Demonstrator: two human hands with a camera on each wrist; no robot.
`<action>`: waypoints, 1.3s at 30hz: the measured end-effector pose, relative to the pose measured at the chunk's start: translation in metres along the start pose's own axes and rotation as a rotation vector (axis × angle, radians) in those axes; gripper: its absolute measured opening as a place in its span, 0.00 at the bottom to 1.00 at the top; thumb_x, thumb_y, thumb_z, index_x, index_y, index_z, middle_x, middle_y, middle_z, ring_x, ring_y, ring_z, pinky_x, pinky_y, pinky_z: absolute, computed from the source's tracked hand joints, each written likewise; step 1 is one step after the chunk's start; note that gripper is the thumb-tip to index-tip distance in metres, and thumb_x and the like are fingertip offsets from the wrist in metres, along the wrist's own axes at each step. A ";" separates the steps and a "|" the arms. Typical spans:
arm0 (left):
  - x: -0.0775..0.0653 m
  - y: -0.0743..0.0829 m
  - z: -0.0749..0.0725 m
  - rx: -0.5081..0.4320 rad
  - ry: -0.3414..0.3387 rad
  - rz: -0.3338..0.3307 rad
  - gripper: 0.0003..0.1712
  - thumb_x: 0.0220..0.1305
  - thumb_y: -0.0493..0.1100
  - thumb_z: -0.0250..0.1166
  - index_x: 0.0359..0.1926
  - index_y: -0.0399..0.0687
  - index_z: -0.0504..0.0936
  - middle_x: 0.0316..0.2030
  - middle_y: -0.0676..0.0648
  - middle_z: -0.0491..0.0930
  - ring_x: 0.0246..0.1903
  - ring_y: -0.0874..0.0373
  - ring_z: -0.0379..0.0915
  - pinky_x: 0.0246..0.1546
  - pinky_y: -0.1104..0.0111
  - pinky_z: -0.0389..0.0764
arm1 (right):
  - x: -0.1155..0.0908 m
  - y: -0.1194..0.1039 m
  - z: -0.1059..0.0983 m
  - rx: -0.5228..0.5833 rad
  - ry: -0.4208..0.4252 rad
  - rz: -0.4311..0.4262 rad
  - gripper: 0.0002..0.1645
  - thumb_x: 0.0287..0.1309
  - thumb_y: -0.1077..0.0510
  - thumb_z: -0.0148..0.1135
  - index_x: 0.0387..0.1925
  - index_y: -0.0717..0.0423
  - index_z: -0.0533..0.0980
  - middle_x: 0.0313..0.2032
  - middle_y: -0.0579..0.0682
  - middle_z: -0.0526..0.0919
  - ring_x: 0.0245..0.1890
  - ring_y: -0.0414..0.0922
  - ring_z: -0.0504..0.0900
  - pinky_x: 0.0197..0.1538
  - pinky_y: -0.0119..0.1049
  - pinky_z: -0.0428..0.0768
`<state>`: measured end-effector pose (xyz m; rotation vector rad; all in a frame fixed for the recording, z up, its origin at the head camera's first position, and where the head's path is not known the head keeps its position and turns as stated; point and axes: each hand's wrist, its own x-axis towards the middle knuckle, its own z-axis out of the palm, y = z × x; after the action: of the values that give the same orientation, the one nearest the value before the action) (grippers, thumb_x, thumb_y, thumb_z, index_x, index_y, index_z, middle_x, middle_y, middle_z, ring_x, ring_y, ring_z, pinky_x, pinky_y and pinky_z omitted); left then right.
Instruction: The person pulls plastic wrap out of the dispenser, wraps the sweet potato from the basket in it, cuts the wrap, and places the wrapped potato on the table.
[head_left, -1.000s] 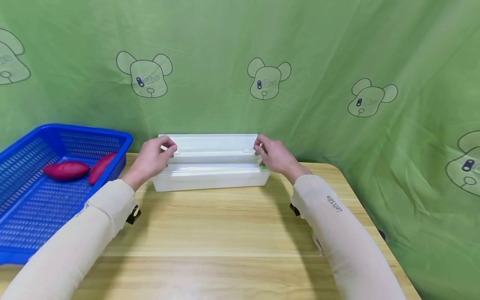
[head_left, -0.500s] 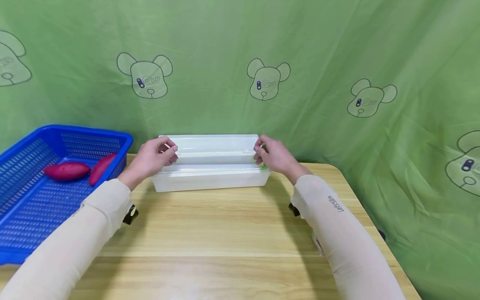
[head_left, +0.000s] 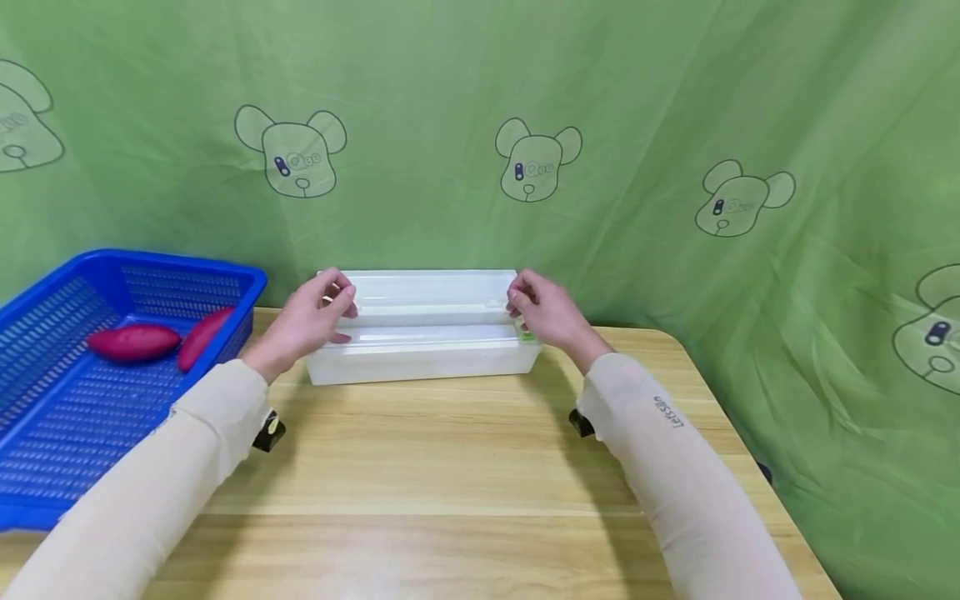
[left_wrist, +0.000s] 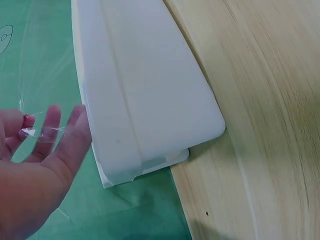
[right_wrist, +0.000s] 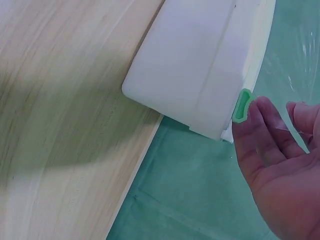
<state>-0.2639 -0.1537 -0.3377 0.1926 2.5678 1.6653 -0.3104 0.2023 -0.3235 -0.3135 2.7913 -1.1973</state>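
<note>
Here, the left hand (head_left: 303, 320) and the right hand (head_left: 551, 314) each pinched thin, transparent plastic film (left_wrist: 29, 132) at opposite ends of a long, white plastic box (head_left: 423, 362). The box lay between them at the pale wooden surface (head_left: 420, 458)'s far edge, a small green plastic piece (right_wrist: 243, 106) just beside the right hand.

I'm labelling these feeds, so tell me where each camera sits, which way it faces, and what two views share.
Head: on the head, facing forward and down at the white box, blue basket and table; left hand, right hand and sleeves show.
Left wrist: on that wrist, facing the white box's left end; part of the left hand shows.
Right wrist: on that wrist, facing the white box's right end; part of the right hand shows.
Shared: both wrist views show the white box, table and green backdrop.
</note>
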 end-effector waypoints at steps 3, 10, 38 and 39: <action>0.000 0.001 -0.001 -0.023 0.013 0.007 0.19 0.88 0.49 0.46 0.62 0.37 0.67 0.62 0.30 0.75 0.66 0.34 0.77 0.55 0.52 0.91 | 0.000 -0.002 0.000 0.042 0.004 0.004 0.15 0.86 0.56 0.46 0.58 0.62 0.72 0.53 0.62 0.83 0.56 0.58 0.83 0.60 0.54 0.88; -0.002 0.002 -0.003 -0.031 0.037 0.055 0.16 0.89 0.48 0.46 0.60 0.39 0.66 0.57 0.26 0.81 0.56 0.31 0.86 0.60 0.49 0.88 | 0.000 -0.006 -0.001 0.031 0.017 -0.005 0.16 0.86 0.53 0.46 0.60 0.60 0.71 0.54 0.62 0.85 0.54 0.59 0.88 0.59 0.53 0.88; -0.008 0.003 -0.014 0.004 0.021 0.105 0.35 0.69 0.35 0.74 0.73 0.37 0.71 0.53 0.33 0.87 0.46 0.57 0.87 0.47 0.79 0.85 | 0.003 0.000 0.006 0.346 -0.024 -0.019 0.18 0.89 0.48 0.36 0.59 0.60 0.59 0.63 0.66 0.82 0.58 0.63 0.89 0.62 0.50 0.89; -0.007 0.002 -0.013 0.034 0.022 0.119 0.36 0.66 0.31 0.73 0.73 0.35 0.72 0.52 0.33 0.86 0.47 0.56 0.86 0.45 0.81 0.84 | 0.002 0.000 0.006 0.344 -0.027 -0.024 0.18 0.88 0.48 0.37 0.59 0.60 0.60 0.61 0.66 0.83 0.57 0.62 0.89 0.62 0.50 0.89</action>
<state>-0.2583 -0.1653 -0.3307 0.3380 2.6504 1.6720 -0.3117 0.1973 -0.3278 -0.3296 2.5018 -1.6309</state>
